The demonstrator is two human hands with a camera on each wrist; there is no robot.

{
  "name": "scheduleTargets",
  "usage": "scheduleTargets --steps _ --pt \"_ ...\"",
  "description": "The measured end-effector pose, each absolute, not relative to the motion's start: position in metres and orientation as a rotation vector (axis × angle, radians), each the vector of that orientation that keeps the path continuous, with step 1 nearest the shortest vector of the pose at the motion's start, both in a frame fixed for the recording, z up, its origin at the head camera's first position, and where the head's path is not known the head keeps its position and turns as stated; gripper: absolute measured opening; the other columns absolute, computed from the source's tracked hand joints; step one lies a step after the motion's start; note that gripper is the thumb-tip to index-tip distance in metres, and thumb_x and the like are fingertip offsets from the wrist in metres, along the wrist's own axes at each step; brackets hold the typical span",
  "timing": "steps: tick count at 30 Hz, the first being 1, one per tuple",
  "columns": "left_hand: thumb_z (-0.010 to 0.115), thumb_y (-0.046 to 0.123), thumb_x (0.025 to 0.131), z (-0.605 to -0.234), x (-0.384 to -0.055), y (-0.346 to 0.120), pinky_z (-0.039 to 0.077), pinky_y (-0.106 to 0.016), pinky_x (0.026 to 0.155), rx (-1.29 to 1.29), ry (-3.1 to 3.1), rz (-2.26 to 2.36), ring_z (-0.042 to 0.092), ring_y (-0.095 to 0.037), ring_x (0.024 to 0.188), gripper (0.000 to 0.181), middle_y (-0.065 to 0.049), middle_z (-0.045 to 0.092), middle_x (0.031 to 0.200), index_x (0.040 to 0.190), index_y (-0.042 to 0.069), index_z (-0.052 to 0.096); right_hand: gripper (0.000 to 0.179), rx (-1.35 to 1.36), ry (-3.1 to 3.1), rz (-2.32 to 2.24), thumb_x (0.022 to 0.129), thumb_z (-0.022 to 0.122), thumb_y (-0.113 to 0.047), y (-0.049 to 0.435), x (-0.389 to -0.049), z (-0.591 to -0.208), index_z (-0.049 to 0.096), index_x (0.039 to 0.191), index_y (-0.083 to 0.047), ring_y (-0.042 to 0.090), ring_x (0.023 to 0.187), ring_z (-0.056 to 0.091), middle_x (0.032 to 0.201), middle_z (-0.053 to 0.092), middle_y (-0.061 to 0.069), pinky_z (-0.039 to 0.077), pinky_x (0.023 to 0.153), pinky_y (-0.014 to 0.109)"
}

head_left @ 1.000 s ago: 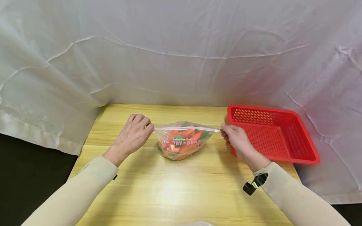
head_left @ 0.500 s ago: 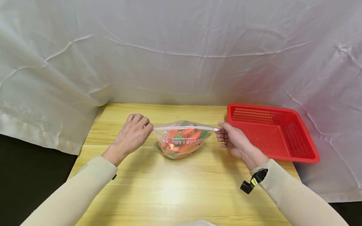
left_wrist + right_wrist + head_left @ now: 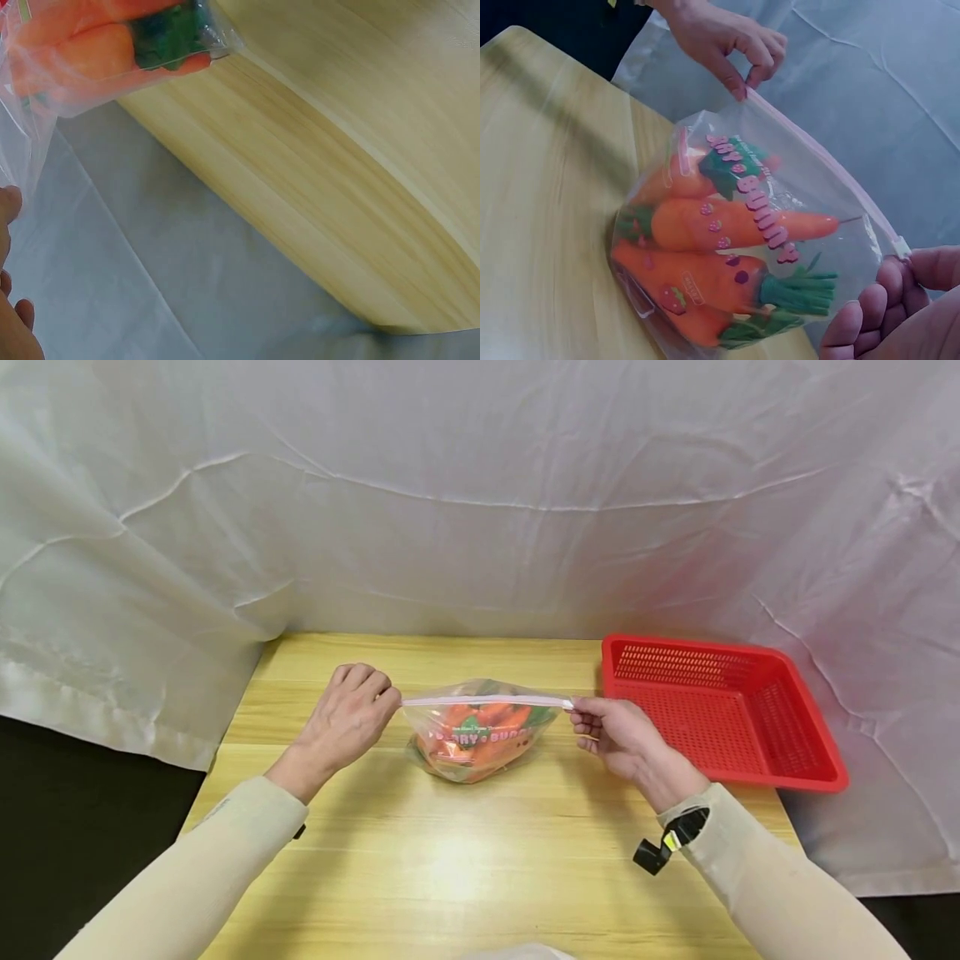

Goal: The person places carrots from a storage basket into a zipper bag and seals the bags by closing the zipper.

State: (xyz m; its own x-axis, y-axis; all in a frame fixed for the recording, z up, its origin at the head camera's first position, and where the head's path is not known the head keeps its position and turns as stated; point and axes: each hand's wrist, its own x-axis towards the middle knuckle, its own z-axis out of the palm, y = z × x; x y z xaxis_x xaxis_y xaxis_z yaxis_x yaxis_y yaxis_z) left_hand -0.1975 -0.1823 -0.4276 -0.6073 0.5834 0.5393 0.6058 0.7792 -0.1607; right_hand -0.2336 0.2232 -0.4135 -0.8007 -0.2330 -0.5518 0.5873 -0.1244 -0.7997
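A clear zip bag (image 3: 480,739) with pink lettering stands on the table, filled with several orange carrots (image 3: 735,225) with green tops. Its pale zip strip (image 3: 487,700) is stretched straight between both hands. My left hand (image 3: 348,714) pinches the strip's left end between thumb and curled fingers. At the opposite end, my right hand (image 3: 618,731) pinches the corner by the white slider (image 3: 901,247), thumb and forefinger right at it. In the left wrist view only some left fingertips (image 3: 10,206) show, at the bag's edge.
Right of the bag, a red perforated basket (image 3: 705,727) stands on the wooden table (image 3: 450,877), close to the right hand. Grey-white cloth (image 3: 465,527) hangs behind the table. A whitish object (image 3: 525,952) shows at the bottom edge.
The right hand has loosened its fingers, then pinched the slider end again a little further left. The left hand and the bag have shifted slightly left.
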Motion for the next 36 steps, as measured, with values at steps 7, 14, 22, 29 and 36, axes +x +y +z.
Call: scheduleTargets --steps 7,14,22,29,36 --pt "0.064 0.008 0.101 -0.426 -0.198 -0.183 0.048 -0.050 0.085 -0.869 -2.364 -0.059 0.058 -0.035 0.092 0.013 -0.011 0.063 0.092 0.088 0.006 0.062 0.017 0.295 1.856 -1.865 0.105 0.060 -0.012 0.222 -0.236 -0.415 0.070 0.093 -0.005 0.009 0.069 0.051 0.075 0.059 -0.003 0.047 0.064 0.022" --pt "0.064 0.011 0.103 -0.423 -0.198 -0.182 0.049 -0.049 0.084 -0.865 -2.381 -0.043 0.057 -0.035 0.091 0.016 -0.010 0.062 0.091 0.088 0.007 0.062 0.015 0.230 1.925 -1.816 0.105 0.059 -0.009 0.221 -0.237 -0.413 0.066 0.095 -0.001 0.010 0.070 0.049 0.076 0.056 -0.002 0.046 0.066 0.022" --pt "0.066 0.009 0.101 -0.422 -0.198 -0.182 0.049 -0.049 0.083 -0.868 -2.367 -0.064 0.058 -0.034 0.092 0.014 -0.010 0.063 0.092 0.087 0.007 0.062 0.017 0.164 1.937 -1.824 0.107 0.050 -0.008 0.218 -0.233 -0.412 0.060 0.095 -0.001 0.009 0.072 0.049 0.079 0.054 -0.002 0.047 0.067 0.022" --pt "0.065 0.006 0.101 -0.420 -0.196 -0.181 0.049 -0.047 0.082 -0.873 -2.379 -0.061 0.057 -0.034 0.091 0.014 -0.011 0.063 0.093 0.088 0.006 0.062 0.016 0.201 1.772 -1.913 0.105 0.054 -0.013 0.223 -0.234 -0.421 0.064 0.096 -0.005 0.010 0.077 0.054 0.083 0.059 -0.001 0.052 0.071 0.023" --pt "0.062 0.004 0.102 -0.421 -0.196 -0.182 0.048 -0.046 0.082 -0.881 -2.396 -0.049 0.056 -0.034 0.091 0.014 -0.011 0.061 0.093 0.088 0.006 0.060 0.017 0.265 1.577 -1.935 0.105 0.064 -0.021 0.233 -0.235 -0.419 0.074 0.094 -0.013 0.012 0.084 0.059 0.088 0.066 -0.001 0.054 0.079 0.028"
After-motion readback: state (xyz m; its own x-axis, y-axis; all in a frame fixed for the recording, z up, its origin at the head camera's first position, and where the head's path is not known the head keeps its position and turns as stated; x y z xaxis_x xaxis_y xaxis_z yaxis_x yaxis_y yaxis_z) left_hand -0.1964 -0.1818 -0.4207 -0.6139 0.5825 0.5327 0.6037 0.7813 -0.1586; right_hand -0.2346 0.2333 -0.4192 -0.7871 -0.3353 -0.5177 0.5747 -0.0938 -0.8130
